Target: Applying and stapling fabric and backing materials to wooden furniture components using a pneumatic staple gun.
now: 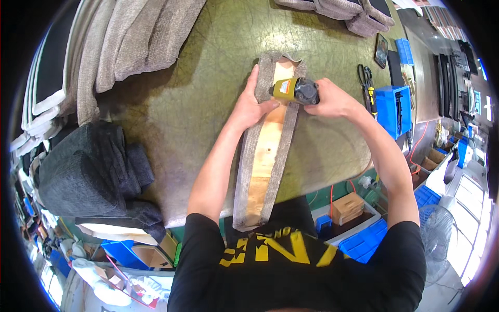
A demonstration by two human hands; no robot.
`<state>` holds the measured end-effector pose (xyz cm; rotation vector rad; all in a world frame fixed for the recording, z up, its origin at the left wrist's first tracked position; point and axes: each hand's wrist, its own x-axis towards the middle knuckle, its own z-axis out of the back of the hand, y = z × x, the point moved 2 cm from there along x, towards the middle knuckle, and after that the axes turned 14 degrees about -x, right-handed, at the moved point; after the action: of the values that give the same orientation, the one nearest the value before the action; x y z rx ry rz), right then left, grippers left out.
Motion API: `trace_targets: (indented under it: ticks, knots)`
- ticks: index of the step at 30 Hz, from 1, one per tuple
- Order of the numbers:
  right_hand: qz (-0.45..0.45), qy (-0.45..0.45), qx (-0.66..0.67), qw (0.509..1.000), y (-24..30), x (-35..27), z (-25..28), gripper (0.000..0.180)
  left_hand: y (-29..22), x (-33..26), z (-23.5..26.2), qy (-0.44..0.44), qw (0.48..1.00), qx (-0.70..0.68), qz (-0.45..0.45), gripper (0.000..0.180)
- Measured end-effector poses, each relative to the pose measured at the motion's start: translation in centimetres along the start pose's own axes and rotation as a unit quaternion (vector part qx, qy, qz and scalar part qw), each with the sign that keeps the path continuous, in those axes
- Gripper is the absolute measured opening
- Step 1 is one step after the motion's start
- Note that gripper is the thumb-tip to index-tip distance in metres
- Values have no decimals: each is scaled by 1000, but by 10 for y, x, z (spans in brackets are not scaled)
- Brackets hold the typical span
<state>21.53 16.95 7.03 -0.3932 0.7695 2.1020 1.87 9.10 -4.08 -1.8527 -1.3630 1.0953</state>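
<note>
A long wooden board lies lengthwise before me, its near end at the table's front edge. Grey-beige woven fabric is folded over both its long sides, leaving a bare strip of wood along the middle. My left hand grips the board's left side near the far end, thumb over the folded fabric and other fingers partly hidden. My right hand is closed round a yellow and black staple gun. Its nose is over the far part of the board; whether it touches is hidden.
Beige fabric pieces and a dark fabric heap lie at left. Covered pieces sit at the far edge. A phone, scissors, yellow-handled pliers and a blue bin line the right side.
</note>
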Motion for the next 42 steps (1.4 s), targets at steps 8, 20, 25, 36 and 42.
trace_targets:
  ticks: [8, 20, 25, 36, 42]
  knots:
    - [56, -29, 35, 997, 5, -14, -25, 30, 3, -1, -3, -2, 997, 66, -25, 115]
    - [-117, -333, -177, 919, -11, -102, -41, 58, 15, -136, -2, -119, 981, 50, 142, 70]
    - [-114, -193, 312, 923, 56, -87, -122, 40, -29, -138, -46, -130, 951, 281, -6, 70]
    - [-189, -121, 648, 727, 99, -58, -134, 24, -6, -157, -59, -60, 987, 146, 44, 70]
    - [-216, -256, 561, 757, 94, -33, -137, 31, 6, -155, -62, -32, 986, 165, 5, 72]
